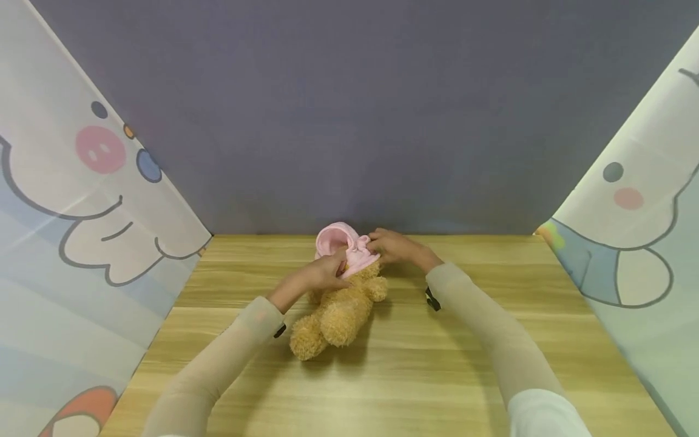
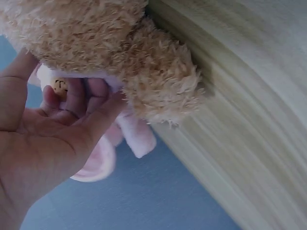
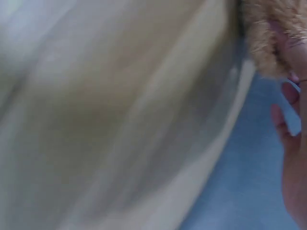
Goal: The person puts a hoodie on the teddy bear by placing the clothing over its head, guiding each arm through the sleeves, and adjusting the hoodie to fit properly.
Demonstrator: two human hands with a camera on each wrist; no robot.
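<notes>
A tan plush bear point(image 1: 346, 309) lies on the table, its legs toward the near side. A pink hooded doll garment point(image 1: 360, 258) sits over its upper end, and the bear's head is hidden from the head view. My left hand point(image 1: 323, 273) grips the garment at its left lower edge. In the left wrist view its fingers curl into the pink cloth point(image 2: 96, 165), close against the fur point(image 2: 158, 76). At the garment's right side, my right hand point(image 1: 398, 247) pinches the cloth. The right wrist view cuts off most of that hand point(image 3: 292, 158) beside the fur.
The wood-grain table point(image 1: 464, 364) ends at a dark grey back panel point(image 1: 371, 121). Cartoon-printed panels stand on the left point(image 1: 104, 230) and right point(image 1: 628, 243). A small round patch with dark marks point(image 2: 60, 87) shows on the garment.
</notes>
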